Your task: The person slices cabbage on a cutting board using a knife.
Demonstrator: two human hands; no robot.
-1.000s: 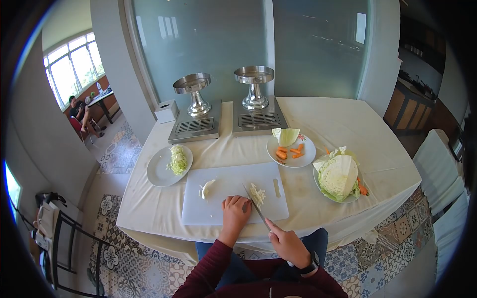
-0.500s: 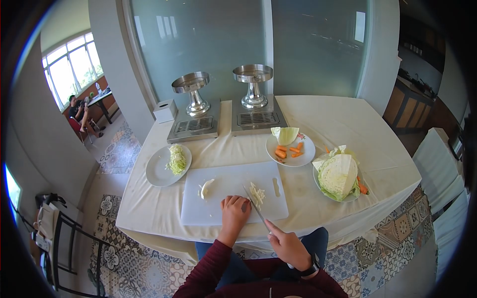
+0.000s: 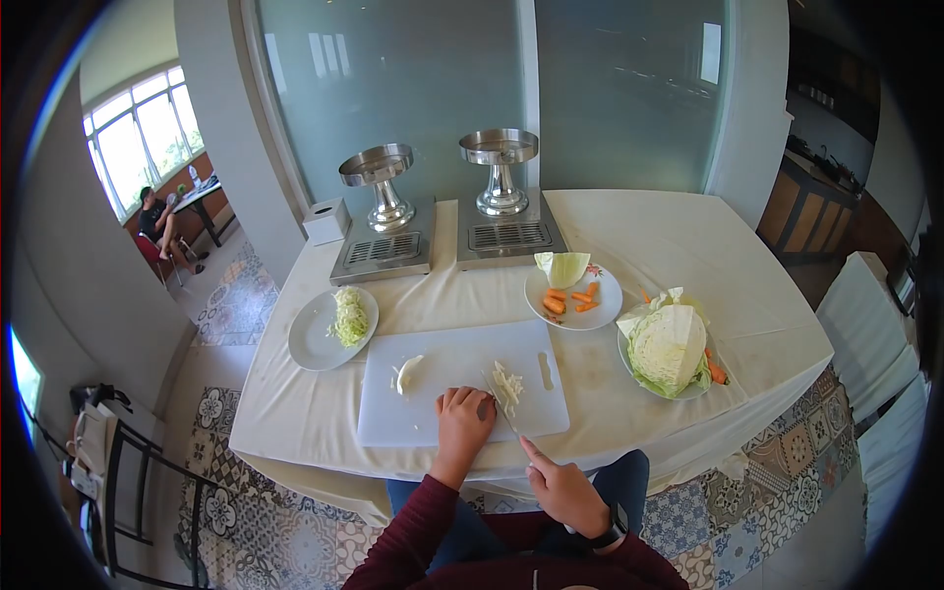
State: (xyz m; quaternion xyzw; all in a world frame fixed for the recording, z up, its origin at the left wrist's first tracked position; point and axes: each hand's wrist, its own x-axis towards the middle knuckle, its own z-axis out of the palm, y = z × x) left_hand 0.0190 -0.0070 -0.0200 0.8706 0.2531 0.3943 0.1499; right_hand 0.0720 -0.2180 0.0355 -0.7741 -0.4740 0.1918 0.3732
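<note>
My right hand (image 3: pixel 568 497) is closed round the handle of a kitchen knife (image 3: pixel 507 415), whose blade slants up and left over the white cutting board (image 3: pixel 447 347). Beside the blade, my left hand (image 3: pixel 465 423) rests on the board with its fingers curled down; whatever lies under them is hidden. Pale cut cabbage strips (image 3: pixel 507 386) lie just right of the blade. On the board's left part sits a small pale cabbage piece (image 3: pixel 409 375) with a few shreds about it.
Shredded cabbage (image 3: pixel 350 317) lies on a left plate (image 3: pixel 310 332). At the right stand a plate (image 3: pixel 602 313) with carrot pieces (image 3: pixel 557 303) and a cabbage wedge (image 3: pixel 563 268), and a cut cabbage (image 3: pixel 669 349). Two metal stands (image 3: pixel 382 251) (image 3: pixel 511 246) are behind. A person (image 3: pixel 157 216) sits far left.
The knife and my right hand have shifted slightly, with the handle a little lower and to the left. My left hand stays in nearly the same place.
</note>
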